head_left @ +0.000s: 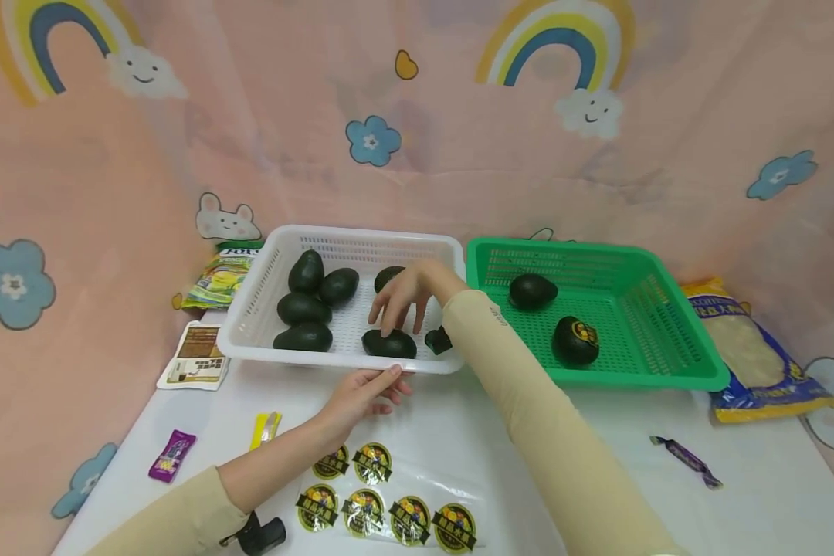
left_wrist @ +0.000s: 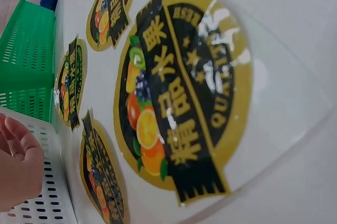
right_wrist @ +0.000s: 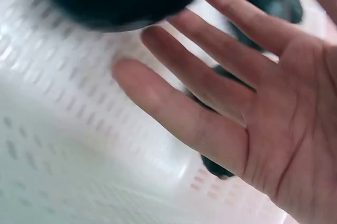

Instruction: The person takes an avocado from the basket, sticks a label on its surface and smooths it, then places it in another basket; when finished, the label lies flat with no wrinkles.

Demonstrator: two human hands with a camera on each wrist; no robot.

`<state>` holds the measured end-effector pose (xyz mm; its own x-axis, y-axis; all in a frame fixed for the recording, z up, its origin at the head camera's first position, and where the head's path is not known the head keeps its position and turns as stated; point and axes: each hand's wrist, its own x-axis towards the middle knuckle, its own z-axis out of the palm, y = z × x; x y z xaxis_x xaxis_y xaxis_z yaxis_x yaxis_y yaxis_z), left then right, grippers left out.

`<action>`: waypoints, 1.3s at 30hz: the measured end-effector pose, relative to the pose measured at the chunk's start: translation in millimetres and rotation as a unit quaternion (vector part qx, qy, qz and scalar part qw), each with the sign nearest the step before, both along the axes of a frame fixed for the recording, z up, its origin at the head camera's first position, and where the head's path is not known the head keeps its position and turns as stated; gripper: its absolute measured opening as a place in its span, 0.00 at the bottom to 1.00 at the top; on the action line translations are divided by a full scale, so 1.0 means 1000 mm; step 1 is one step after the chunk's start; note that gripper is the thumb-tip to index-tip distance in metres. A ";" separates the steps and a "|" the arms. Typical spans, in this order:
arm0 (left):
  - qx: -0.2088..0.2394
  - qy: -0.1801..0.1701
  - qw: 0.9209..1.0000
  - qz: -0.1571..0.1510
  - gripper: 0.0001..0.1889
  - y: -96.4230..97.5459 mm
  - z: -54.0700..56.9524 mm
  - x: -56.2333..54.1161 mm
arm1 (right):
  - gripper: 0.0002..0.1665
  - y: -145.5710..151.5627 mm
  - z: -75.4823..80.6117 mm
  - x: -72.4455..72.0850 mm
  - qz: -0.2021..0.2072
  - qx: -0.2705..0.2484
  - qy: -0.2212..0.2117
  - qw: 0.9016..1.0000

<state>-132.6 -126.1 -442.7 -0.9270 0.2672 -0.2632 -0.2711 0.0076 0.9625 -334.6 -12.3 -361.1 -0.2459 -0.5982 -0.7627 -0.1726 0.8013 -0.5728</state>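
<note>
My right hand (head_left: 406, 297) reaches down into the white basket (head_left: 361, 241) from above. Its straight fingers (right_wrist: 205, 71) come down at a dark green avocado (head_left: 389, 344) near the front wall, fingertips right at its skin. Behind the hand, another avocado (head_left: 388, 278) is partly covered by it. My left hand (head_left: 361, 398) is at the basket's front rim, thumb along the rim and the other fingers loosely bent below it. In the left wrist view this hand (left_wrist: 21, 163) shows beside the perforated basket wall, holding nothing visible.
Several avocados (head_left: 304, 309) lie at the basket's left. The green basket (head_left: 639, 309) holds a plain avocado (head_left: 532, 292) and one with a sticker (head_left: 575, 340). A clear sheet of round fruit stickers (head_left: 364, 512) lies in front. Wrapped candies (head_left: 172, 455) and bagged packets (head_left: 757, 355) surround these.
</note>
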 end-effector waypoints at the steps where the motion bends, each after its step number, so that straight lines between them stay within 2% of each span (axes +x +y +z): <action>1: 0.000 -0.001 1.000 -0.002 0.31 0.000 0.000 0.000 | 0.42 -0.001 -0.004 0.003 0.003 0.019 -0.008 1.000; 3: 0.000 -0.003 1.000 -0.006 0.31 0.001 -0.001 0.001 | 0.45 -0.004 -0.009 0.007 0.010 0.040 -0.013 0.999; 6: -0.001 -0.001 1.000 -0.007 0.30 0.000 -0.001 0.001 | 0.46 -0.006 -0.012 0.011 0.019 0.045 -0.003 0.999; 14: -0.006 0.001 1.000 -0.007 0.28 0.000 0.001 0.000 | 0.44 0.003 -0.005 0.017 0.019 0.029 0.036 0.999; 16: -0.006 0.003 1.000 -0.008 0.28 0.000 0.002 0.000 | 0.45 0.008 0.003 0.018 0.018 0.001 0.044 0.999; 19: -0.008 0.008 1.000 -0.009 0.29 0.000 0.002 0.000 | 0.45 0.020 0.022 0.018 0.026 -0.069 0.055 0.996; 21: -0.010 0.013 1.000 -0.009 0.29 0.001 0.002 0.000 | 0.42 0.033 0.038 0.021 0.042 -0.129 0.076 0.988; 23: -0.011 0.015 1.000 -0.008 0.29 0.001 0.003 0.000 | 0.39 0.051 0.055 0.029 0.047 -0.191 0.109 0.974; 26: -0.007 0.011 1.000 -0.004 0.28 0.002 0.003 0.000 | 0.35 0.084 0.069 0.049 0.028 -0.283 0.159 0.945; 28: -0.007 0.009 1.000 -0.001 0.28 0.002 0.004 0.000 | 0.35 0.108 0.069 0.068 -0.006 -0.327 0.174 0.929; 30: -0.007 0.008 1.000 0.002 0.28 0.003 0.004 0.000 | 0.38 0.133 0.061 0.090 -0.031 -0.354 0.185 0.916; 33: -0.007 0.007 1.000 0.011 0.28 0.004 0.003 0.000 | 0.42 0.165 0.039 0.128 -0.040 -0.360 0.212 0.908; 36: -0.003 0.003 1.000 0.017 0.29 0.004 0.003 0.001 | 0.42 0.188 0.007 0.164 -0.030 -0.345 0.253 0.904; 39: 0.001 0.003 1.000 0.019 0.29 0.005 0.003 0.001 | 0.39 0.200 -0.028 0.193 -0.065 -0.316 0.292 0.900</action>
<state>-131.1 -121.2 -439.7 -0.9380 0.2330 -0.2566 -0.2651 -0.0053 0.9642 -141.8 187.8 -389.2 -0.5940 -0.8044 0.0019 -0.5201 0.3823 -0.7638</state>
